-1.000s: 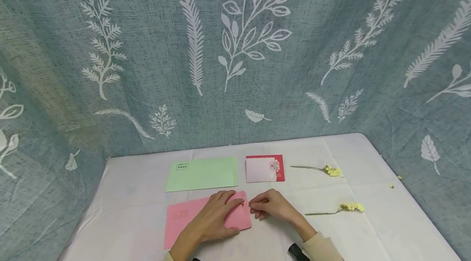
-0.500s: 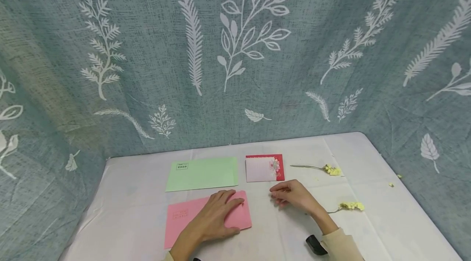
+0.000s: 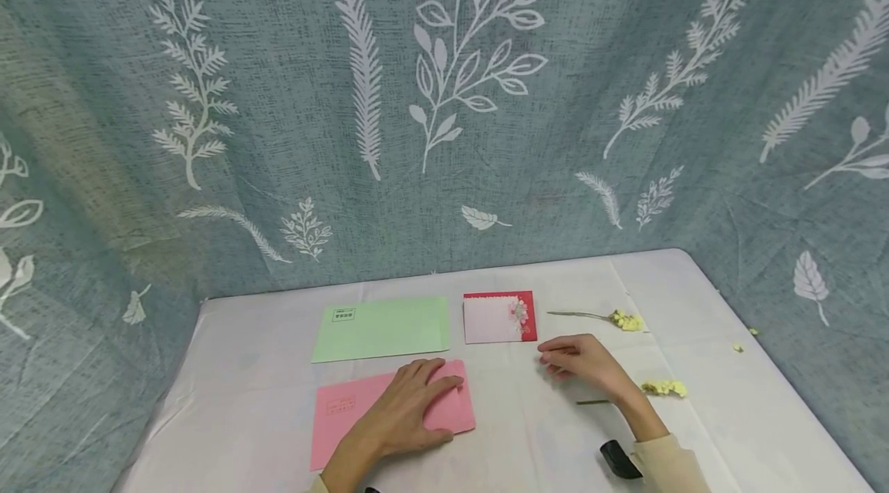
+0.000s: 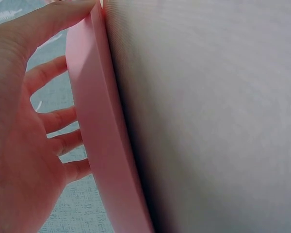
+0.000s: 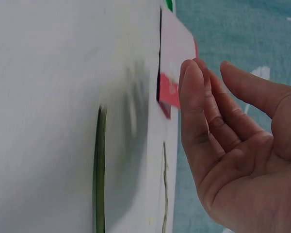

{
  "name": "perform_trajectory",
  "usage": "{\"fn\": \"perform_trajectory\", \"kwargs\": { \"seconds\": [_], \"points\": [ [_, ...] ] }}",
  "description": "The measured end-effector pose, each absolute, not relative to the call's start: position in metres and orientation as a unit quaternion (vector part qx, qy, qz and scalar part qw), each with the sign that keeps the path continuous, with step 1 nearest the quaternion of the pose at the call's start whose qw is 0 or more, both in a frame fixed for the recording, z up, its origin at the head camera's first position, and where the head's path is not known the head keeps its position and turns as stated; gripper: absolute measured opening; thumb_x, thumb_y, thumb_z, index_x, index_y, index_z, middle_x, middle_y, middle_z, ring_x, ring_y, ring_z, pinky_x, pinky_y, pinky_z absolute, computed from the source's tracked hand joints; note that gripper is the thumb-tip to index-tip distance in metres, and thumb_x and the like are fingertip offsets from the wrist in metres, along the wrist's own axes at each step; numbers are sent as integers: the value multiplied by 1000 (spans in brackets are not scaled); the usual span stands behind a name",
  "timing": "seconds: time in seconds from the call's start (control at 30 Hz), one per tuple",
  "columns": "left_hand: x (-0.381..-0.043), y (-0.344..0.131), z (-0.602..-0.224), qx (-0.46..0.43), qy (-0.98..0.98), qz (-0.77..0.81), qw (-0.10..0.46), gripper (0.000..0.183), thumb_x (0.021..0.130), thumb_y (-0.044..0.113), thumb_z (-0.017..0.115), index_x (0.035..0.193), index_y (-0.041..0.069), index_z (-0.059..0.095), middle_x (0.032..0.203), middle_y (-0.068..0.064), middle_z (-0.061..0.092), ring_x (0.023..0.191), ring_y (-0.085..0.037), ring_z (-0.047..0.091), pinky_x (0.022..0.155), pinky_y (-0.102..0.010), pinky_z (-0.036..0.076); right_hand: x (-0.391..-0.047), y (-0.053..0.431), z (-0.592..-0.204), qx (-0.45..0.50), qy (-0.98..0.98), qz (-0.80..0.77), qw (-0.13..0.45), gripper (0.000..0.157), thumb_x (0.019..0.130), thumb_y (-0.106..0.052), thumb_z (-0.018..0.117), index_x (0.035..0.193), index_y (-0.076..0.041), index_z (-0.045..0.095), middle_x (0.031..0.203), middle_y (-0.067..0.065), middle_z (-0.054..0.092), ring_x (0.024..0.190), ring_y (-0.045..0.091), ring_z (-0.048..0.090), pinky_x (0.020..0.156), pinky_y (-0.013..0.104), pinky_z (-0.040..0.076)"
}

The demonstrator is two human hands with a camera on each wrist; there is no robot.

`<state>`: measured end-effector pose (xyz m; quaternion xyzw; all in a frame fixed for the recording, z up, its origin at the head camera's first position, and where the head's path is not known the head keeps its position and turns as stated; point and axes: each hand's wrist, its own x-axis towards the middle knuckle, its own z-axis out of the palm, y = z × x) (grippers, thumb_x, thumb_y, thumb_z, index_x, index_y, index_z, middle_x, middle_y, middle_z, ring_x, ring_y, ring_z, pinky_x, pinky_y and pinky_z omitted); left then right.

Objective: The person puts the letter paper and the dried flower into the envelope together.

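Note:
A pink envelope (image 3: 371, 394) lies flat near the front of the table, with faint printing at its left end. My left hand (image 3: 410, 416) rests on it, fingers spread over the top and thumb by the near edge. In the left wrist view the fingertips touch the pink paper (image 4: 94, 111). Right of the envelope, my right hand (image 3: 583, 363) hovers over the cloth, fingers loosely bent and holding nothing. Under its wrist runs the stem of a yellow flower sprig (image 3: 664, 387), partly hidden. The right wrist view shows that green stem (image 5: 100, 170) below the hand (image 5: 237, 141).
Behind the pink envelope lies a green envelope (image 3: 385, 329). A red and white card (image 3: 496, 318) with a flower print is right of it. Another yellow sprig (image 3: 625, 321) lies at the back right. Small petals (image 3: 738, 348) are scattered near the table's right edge.
My right hand has moved from the right end of the pink envelope, away to the right and slightly back. My left hand has stayed in place on the envelope.

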<state>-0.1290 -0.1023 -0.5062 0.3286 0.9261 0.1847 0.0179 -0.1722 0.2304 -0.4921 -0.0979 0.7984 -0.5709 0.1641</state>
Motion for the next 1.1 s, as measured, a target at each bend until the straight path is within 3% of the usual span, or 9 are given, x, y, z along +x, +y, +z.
{"fn": "perform_trajectory", "kwargs": {
  "seconds": [0.77,1.0,1.1],
  "points": [
    [-129,-103,-509,330,924,191,11,62,78,47,75,134,26,57,143,-10,46,131,-27,41,108,-49,35,-162,301,-483,-6,831,-547,102,37,98,-9,57,125,15,57,115,26,66,98,29,69,80,33,58],
    [-127,-107,-508,326,925,195,8,62,77,45,76,133,25,58,143,-10,46,132,-27,41,109,-49,35,-160,316,-484,18,864,-495,90,43,98,-23,61,125,10,60,121,23,64,103,30,66,81,35,56],
    [-127,-106,-508,324,925,198,13,61,78,45,75,133,27,57,143,-9,46,132,-27,40,108,-50,35,-156,329,-481,31,882,-463,77,46,98,-30,61,125,8,62,123,22,64,112,36,61,88,42,53]
  ]
}}
